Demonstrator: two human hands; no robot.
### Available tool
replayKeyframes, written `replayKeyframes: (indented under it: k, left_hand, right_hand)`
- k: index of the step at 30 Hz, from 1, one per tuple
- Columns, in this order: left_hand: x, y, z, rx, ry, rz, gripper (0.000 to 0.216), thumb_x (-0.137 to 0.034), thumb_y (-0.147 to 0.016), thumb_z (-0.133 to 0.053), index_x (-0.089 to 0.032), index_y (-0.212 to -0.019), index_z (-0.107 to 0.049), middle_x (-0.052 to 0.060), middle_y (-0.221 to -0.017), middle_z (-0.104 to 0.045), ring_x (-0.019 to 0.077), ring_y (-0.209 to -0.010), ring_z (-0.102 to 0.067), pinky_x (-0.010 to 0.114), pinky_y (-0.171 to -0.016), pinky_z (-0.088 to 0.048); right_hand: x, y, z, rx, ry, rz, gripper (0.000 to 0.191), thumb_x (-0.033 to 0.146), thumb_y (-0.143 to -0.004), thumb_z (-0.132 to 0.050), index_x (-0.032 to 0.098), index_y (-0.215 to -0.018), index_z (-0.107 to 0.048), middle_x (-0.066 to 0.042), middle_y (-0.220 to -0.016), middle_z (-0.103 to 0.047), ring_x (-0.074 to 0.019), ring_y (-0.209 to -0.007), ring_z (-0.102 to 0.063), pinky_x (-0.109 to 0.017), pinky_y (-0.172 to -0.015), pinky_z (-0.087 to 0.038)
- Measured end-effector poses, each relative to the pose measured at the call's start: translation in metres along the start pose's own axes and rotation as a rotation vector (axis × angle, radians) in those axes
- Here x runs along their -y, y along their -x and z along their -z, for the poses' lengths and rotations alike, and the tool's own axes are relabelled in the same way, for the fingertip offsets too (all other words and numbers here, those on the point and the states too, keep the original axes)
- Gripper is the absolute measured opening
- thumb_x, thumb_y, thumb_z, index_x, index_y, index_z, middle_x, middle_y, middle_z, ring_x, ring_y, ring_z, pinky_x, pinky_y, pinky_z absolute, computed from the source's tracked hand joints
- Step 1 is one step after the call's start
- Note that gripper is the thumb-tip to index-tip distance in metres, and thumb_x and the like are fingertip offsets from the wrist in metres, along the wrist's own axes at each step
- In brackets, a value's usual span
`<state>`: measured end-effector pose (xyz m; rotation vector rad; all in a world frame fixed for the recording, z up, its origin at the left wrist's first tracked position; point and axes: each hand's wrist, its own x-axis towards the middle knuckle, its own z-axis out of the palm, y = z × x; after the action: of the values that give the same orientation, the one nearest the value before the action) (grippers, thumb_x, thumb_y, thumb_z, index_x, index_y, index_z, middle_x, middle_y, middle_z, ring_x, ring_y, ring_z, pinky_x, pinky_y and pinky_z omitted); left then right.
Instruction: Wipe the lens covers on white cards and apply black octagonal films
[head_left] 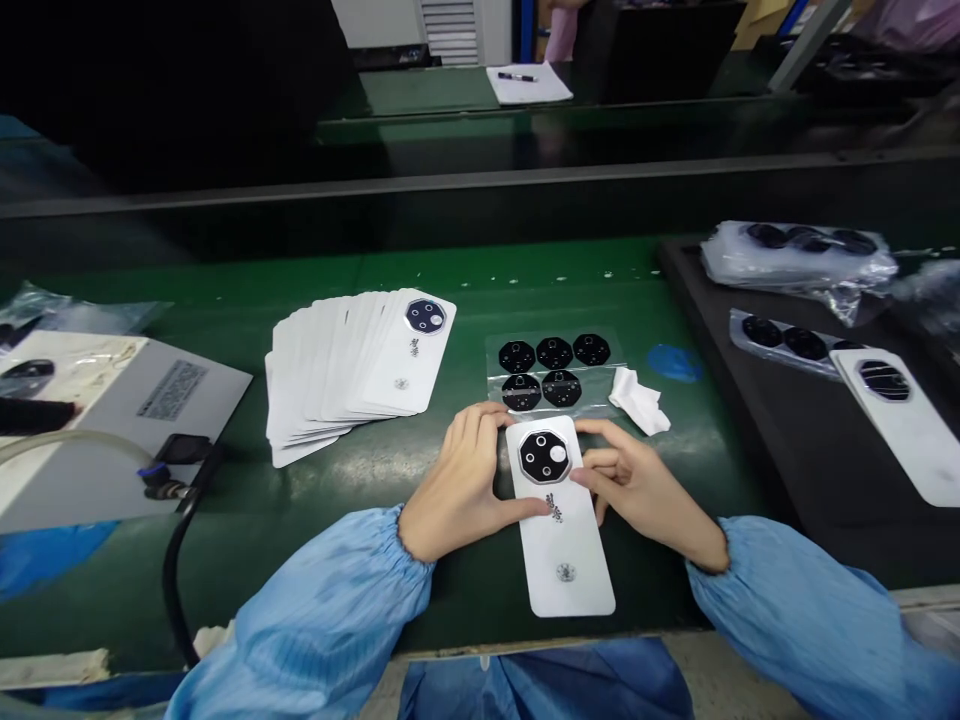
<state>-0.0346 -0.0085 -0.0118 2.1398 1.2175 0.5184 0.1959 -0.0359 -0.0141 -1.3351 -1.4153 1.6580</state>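
Note:
A white phone back cover (568, 555) lies flat near the table's front edge, with a black octagonal camera piece (541, 457) at its top and dark printing below. My left hand (469, 490) grips its left side, the thumb resting on the face by the printing and the fingers at the upper left edge. At the right edge, my right hand (637, 485) holds the cover between bent fingers, its thumb at the camera piece's rim. Just beyond lies a clear sheet (592, 388) carrying several black octagonal pieces (554, 353). A crumpled white cloth (639, 400) sits beside that sheet.
A fanned stack of white covers (360, 370) lies left. Further left stands a white box-shaped device (187, 400) with a black cable (174, 590). On the right, a black tray (757, 420) bears bagged black pieces (799, 265) and another white cover (915, 440).

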Motion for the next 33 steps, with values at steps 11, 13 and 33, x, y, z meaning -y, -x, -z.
replayKeyframes:
  k: [11,13,33]
  left_hand:
    - [-0.012,-0.019,-0.005,-0.137,-0.166,-0.014,0.048,-0.052,-0.084,-0.069,-0.021,-0.115,-0.052,0.009,-0.116,-0.054,0.0258,-0.113,-0.051,0.042,-0.099,-0.045]
    - [-0.016,-0.038,-0.007,-0.158,-0.211,-0.009,0.028,-0.043,-0.093,-0.060,-0.020,-0.108,-0.055,0.007,-0.109,-0.058,0.0234,-0.105,-0.054,0.040,-0.096,-0.045]
    - [-0.036,-0.110,-0.010,0.092,-0.487,0.231,0.035,-0.044,-0.091,-0.063,-0.013,-0.108,-0.062,0.009,-0.112,-0.063,0.0220,-0.103,-0.061,0.041,-0.088,-0.053]
  right_hand:
    - [0.002,-0.009,0.025,-0.335,0.584,0.287,0.025,0.031,-0.095,-0.053,0.021,-0.118,-0.052,-0.004,-0.088,-0.060,-0.0201,-0.075,-0.060,-0.038,-0.074,-0.054]
    - [0.004,-0.018,0.030,-0.319,0.661,0.382,0.025,0.025,-0.095,-0.050,0.023,-0.119,-0.054,-0.009,-0.112,-0.060,-0.0267,-0.103,-0.059,-0.045,-0.091,-0.051]
    - [-0.006,-0.035,0.042,-0.242,0.826,0.519,0.035,0.014,-0.091,-0.049,0.021,-0.126,-0.050,-0.012,-0.119,-0.055,-0.0317,-0.116,-0.051,-0.054,-0.101,-0.047]
